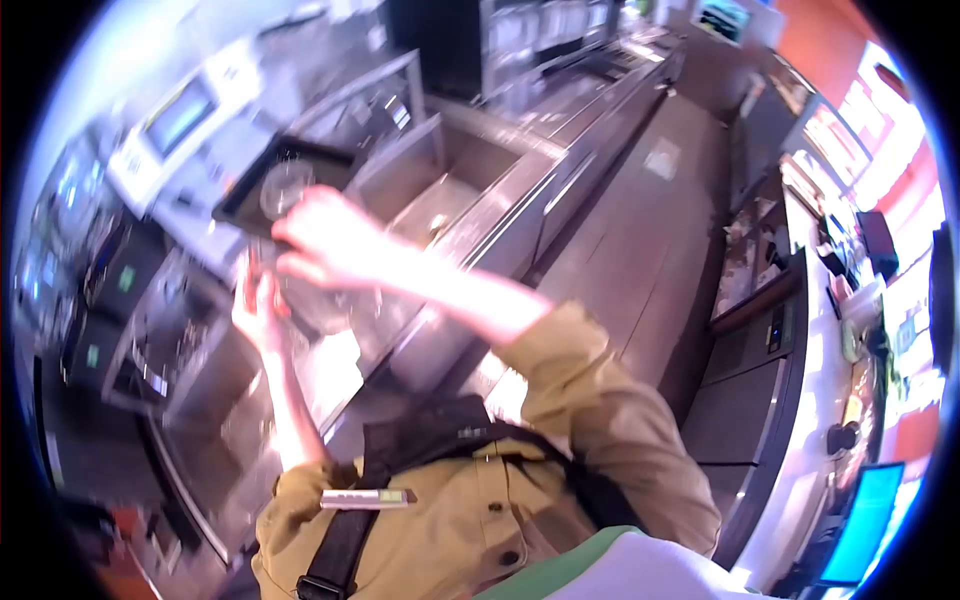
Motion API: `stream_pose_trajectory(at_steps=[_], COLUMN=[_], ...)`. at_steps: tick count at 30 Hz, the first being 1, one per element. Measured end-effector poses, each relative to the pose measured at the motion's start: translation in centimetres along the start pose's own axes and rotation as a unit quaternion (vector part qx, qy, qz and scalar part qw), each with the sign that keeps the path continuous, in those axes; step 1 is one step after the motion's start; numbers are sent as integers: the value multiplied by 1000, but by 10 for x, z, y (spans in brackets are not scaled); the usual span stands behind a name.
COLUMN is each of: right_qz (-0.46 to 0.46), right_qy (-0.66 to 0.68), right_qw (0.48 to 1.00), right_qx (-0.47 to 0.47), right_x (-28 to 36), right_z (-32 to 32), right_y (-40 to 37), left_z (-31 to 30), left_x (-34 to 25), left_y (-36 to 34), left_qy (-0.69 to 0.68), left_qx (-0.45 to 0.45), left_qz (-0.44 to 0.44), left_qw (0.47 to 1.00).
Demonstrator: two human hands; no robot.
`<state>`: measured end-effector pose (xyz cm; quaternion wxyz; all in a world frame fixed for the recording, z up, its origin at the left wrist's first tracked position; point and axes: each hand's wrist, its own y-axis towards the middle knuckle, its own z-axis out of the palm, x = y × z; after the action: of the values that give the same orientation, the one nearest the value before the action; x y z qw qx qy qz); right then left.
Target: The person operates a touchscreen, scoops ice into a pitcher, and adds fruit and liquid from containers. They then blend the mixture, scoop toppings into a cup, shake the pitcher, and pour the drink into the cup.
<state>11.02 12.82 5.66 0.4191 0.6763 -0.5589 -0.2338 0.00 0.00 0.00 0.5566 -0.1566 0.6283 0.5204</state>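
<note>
Both of my hands are raised over a metal counter between two sinks, and the view is blurred by motion. My right hand (330, 240) has its fingers bent and points left, close to a dark tray (240, 205). Round clear items (287, 185), too blurred to name, lie in that tray. My left hand (260, 300) is just below and left of the right one, fingers pointing up and partly curled. Whether either hand holds something small cannot be made out.
A steel sink (440, 190) is beyond my right hand, and another basin (225, 385) lies at the lower left. A machine with a screen (180, 118) stands at the upper left. To the right are a walkway (640, 230) and a long white counter (815, 370) with many items.
</note>
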Motion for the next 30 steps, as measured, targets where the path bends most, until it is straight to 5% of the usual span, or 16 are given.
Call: stream_pose_trajectory(at_steps=[2, 4, 10, 15, 19, 25, 30], right_qz=[21, 87, 156, 273, 262, 231, 261], right_qy=[-66, -85, -212, -294, -328, -222, -69], right_qw=[996, 987, 952, 902, 874, 927, 950], right_qx=[-53, -102, -153, -161, -245, -192, -158], right_x=[-17, -83, -238, -350, -431, -546, -633], right_z=[8, -115, -277, -425, -528, -626, -642], right_y=[-7, -90, -204, -269, -344, -448, -452], left_z=[13, 162, 439, 656, 805, 946, 986], left_x=[31, 46, 113, 117, 139, 197, 194], left_y=[21, -12, -34, -49, -78, -125, -112], left_qy=[-8, 19, -38, -71, -53, -9, 95], left_qx=[26, 94, 170, 293, 378, 304, 204], left_qz=[43, 68, 55, -96, -59, -41, -144], left_qw=[999, 993, 983, 949, 922, 952, 964])
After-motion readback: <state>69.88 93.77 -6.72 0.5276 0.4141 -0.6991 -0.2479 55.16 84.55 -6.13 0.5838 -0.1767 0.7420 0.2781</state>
